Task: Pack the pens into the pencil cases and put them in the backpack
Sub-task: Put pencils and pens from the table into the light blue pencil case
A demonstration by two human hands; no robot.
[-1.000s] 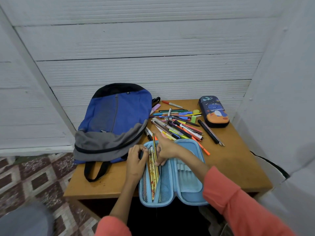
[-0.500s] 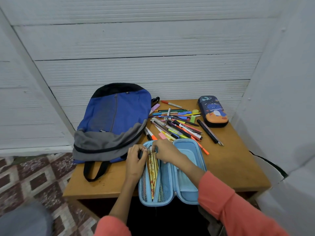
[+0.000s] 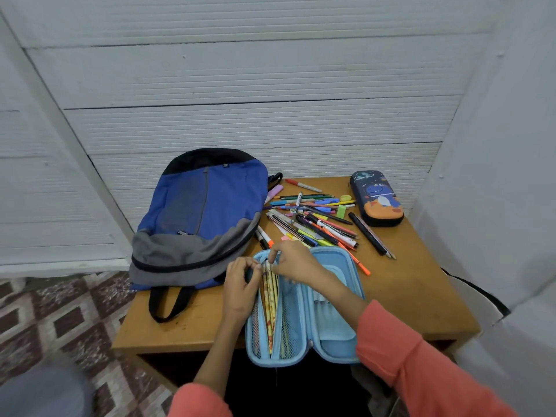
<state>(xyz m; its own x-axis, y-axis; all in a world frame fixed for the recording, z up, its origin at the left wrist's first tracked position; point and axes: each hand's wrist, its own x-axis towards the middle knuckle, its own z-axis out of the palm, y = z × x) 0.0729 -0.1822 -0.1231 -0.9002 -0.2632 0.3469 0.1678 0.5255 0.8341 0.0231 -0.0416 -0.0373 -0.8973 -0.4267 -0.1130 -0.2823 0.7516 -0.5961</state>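
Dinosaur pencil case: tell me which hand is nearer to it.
Right. The right hand is at the far end of the blue case, nearer the dinosaur pencil case; the left hand sits further left, by the backpack.

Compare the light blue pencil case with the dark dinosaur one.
The light blue case lies open flat; the dark case is shut. The light blue case holds pencils; the dark case's contents are hidden. The left hand and right hand are at the light blue case; the dark case lies untouched. Both rest on the table.

Left hand curled, right hand pinching, both close together
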